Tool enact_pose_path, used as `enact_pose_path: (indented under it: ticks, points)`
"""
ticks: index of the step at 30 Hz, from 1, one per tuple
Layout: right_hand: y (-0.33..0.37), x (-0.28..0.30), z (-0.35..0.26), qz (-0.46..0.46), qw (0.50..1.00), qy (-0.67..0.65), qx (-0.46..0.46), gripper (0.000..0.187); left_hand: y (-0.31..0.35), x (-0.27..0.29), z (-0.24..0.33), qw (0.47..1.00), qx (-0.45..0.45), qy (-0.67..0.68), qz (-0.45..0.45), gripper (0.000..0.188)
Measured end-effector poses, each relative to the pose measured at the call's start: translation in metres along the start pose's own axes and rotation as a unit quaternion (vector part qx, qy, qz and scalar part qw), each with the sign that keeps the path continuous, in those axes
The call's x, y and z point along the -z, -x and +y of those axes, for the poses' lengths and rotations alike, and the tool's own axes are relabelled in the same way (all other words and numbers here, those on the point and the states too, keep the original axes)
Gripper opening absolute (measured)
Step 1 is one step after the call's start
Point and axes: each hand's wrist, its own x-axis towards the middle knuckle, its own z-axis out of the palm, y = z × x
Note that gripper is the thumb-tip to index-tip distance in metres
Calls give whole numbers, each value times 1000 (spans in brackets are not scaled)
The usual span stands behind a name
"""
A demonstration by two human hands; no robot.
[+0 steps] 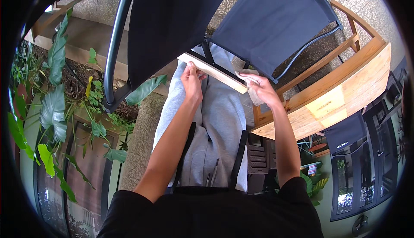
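Armrest [213, 71] of the folding chair: pale wood, smooth, matt, grain faintly visible; gripped at its ends by the left hand [192, 82] and right hand [258, 87]. A light cloth [254, 92], soft and matt, is seen under the right hand. Chair fabric [276, 18], upper centre: dark woven cloth, matt, taut. Chair tube [115, 40], upper left: dark metal, smooth, slight sheen. Table [345, 96], right: light wood, smooth, satin finish with visible grain. Trousers [215, 126], centre: grey knitted cloth, soft, matt. Ground [379, 5], upper right: speckled stone, rough. Leaves [51, 113], left: glossy green.
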Motion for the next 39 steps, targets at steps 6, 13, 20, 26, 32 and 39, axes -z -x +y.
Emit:
enact_pose_path:
  ticks: [6,13,20,26,32,39]
  points:
    - [-4,-24,-24,29,990,135,22,30,1,-5,0,1000,-1,1,17,37]
    - [-54,-83,-71,54,958,277,56,27,-1,-1,-2,1000,-6,8,5,37]
    - [-96,-130,-98,96,955,278,19,25,-2,-6,-2,999,-15,36,4,35]
    - [-81,-114,-69,40,960,231,151,30,-4,4,-4,999,-9,39,-16,36]
    - [-33,-56,-64,-33,961,268,56,34,-1,0,2,1000,9,17,5,36]
    - [26,4,-1,-18,987,157,32,36,-2,1,2,1000,9,7,3,38]
